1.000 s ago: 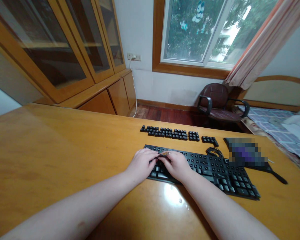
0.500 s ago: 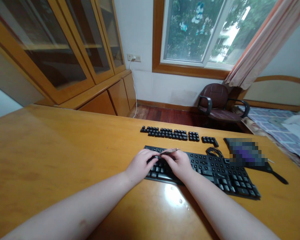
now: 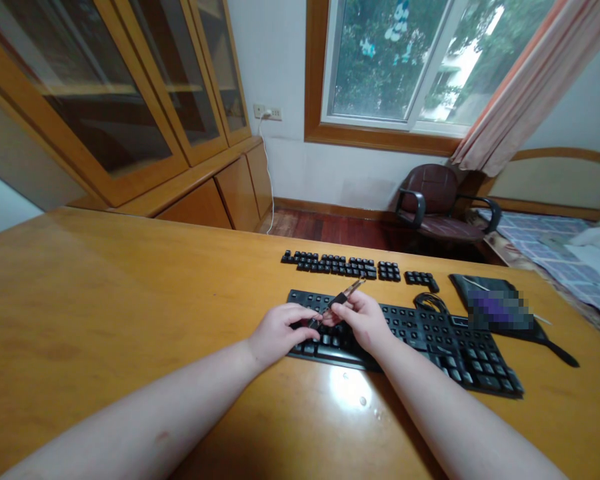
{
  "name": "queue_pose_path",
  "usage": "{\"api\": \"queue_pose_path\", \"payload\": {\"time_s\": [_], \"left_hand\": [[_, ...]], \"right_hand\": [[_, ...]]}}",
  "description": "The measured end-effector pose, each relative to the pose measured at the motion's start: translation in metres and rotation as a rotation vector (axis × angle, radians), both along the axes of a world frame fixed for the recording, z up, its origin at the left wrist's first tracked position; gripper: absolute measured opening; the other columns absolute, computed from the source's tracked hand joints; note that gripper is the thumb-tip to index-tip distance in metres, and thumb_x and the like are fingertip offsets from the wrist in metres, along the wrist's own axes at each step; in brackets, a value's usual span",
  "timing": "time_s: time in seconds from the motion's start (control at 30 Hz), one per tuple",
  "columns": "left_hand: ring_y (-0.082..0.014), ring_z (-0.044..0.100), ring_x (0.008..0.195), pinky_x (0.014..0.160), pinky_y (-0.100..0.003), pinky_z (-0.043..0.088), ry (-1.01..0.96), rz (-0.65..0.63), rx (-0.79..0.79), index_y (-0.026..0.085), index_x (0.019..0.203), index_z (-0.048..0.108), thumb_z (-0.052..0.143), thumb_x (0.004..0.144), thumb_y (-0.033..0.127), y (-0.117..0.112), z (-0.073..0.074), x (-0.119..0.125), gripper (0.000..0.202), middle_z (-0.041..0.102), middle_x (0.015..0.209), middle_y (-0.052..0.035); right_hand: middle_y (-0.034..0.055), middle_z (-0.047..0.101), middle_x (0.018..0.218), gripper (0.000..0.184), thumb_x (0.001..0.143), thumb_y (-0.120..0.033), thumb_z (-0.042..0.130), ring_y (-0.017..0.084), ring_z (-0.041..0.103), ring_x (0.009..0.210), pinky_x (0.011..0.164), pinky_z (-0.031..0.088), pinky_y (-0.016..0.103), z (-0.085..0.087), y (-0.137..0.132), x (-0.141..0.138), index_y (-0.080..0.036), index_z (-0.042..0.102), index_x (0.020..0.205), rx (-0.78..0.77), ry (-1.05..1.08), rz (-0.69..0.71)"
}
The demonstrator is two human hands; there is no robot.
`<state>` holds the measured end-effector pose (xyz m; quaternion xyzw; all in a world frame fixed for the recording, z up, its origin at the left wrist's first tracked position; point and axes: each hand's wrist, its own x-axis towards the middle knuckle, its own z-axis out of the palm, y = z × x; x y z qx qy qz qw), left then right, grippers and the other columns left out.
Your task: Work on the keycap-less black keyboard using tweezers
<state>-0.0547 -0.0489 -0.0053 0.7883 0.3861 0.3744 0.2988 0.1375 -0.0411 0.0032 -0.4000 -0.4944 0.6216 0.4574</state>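
A black keyboard lies before me; many upper keys lack caps, while caps remain along the bottom and number pad. Held slantwise above its left half is a slim tool, seemingly a keycap puller, with a black middle and thin metal prongs pointing up and away. My right hand is closed on it, thumb and fingers gripping the middle. My left hand meets its lower end, thumb and fingertips pinched around something small and dark that I cannot make out. Behind the keyboard, removed keycaps stand in rows.
A coiled cable sits behind the keyboard. To the right, a black pouch with a partly blurred top lies on the wooden desk. Beyond the desk are a chair, a bed and a glass-door cabinet.
The puller has swung from nearly flat to a steeper slant, its prongs higher. My right hand has turned with it, and my left fingertips have shifted slightly down to its lower end.
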Motion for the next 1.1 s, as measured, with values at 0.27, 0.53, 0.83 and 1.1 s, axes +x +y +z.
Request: {"api": "queue_pose_path", "payload": {"time_s": [0.27, 0.53, 0.83, 1.1], "left_hand": [[-0.0164, 0.065, 0.077, 0.074, -0.029, 0.052, 0.015, 0.019, -0.029, 0.021, 0.096, 0.070, 0.067, 0.073, 0.032, 0.0007, -0.0023, -0.0006, 0.025, 0.070, 0.087, -0.0047], [-0.0157, 0.063, 0.079, 0.074, -0.028, 0.052, 0.041, -0.021, -0.063, 0.019, 0.093, 0.067, 0.064, 0.074, 0.026, -0.0002, 0.0054, -0.0005, 0.020, 0.069, 0.088, -0.0043], [-0.0153, 0.064, 0.081, 0.076, -0.030, 0.053, -0.063, 0.027, -0.182, 0.017, 0.112, 0.058, 0.058, 0.077, 0.024, -0.0018, -0.0005, 0.0031, 0.035, 0.067, 0.092, -0.0052], [-0.0173, 0.063, 0.087, 0.081, -0.031, 0.051, 0.004, 0.032, -0.038, 0.019, 0.097, 0.066, 0.058, 0.078, 0.022, -0.0036, 0.0036, 0.0042, 0.021, 0.068, 0.095, -0.0057]], "right_hand": [[0.0018, 0.069, 0.062, 0.034, 0.062, -0.046, 0.073, 0.016, 0.066, 0.055, 0.060, 0.056, 0.031, -0.0032, 0.0014, 0.0011, -0.017, 0.060, 0.074, -0.011, 0.010, -0.011], [0.0020, 0.068, 0.062, 0.028, 0.068, -0.043, 0.069, 0.016, 0.065, 0.057, 0.060, 0.055, 0.030, -0.0013, -0.0018, 0.0005, -0.017, 0.059, 0.072, 0.086, -0.063, -0.040], [0.0042, 0.069, 0.067, 0.024, 0.072, -0.042, 0.065, 0.020, 0.067, 0.064, 0.065, 0.056, 0.034, -0.0031, -0.0030, 0.0014, -0.018, 0.063, 0.074, 0.192, -0.192, -0.071], [0.0030, 0.069, 0.077, 0.014, 0.079, -0.029, 0.059, 0.017, 0.065, 0.073, 0.070, 0.052, 0.030, 0.0006, -0.0054, 0.0045, -0.019, 0.068, 0.077, 0.379, -0.371, 0.071]]}}
